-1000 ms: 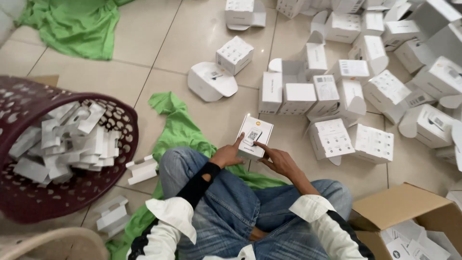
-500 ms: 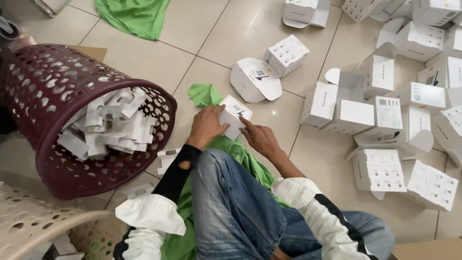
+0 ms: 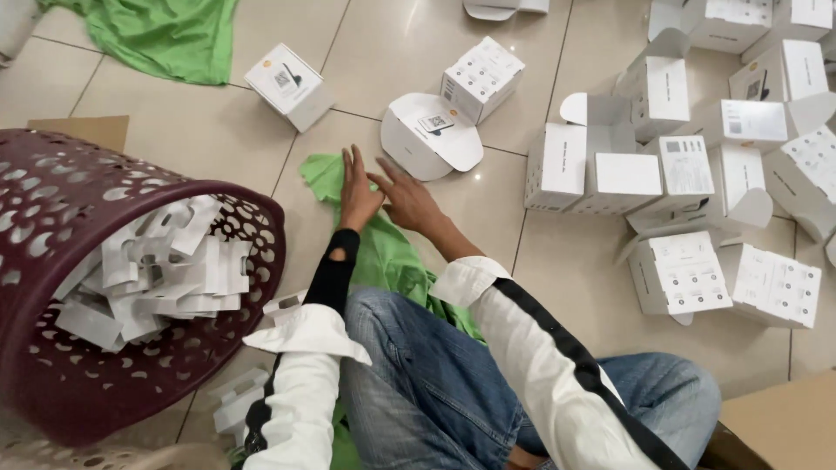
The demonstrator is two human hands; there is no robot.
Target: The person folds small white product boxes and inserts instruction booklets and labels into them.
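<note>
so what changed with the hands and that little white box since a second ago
Both hands let go of the small white box they held. The left hand and right hand now lie empty, fingers spread, over the green cloth. The maroon basket of white inserts stays beside the knee.

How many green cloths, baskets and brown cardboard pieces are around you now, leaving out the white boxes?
green cloths: 2
maroon basket: 1
beige basket, only its rim in view: 1
brown cardboard pieces: 2
Total: 6
</note>
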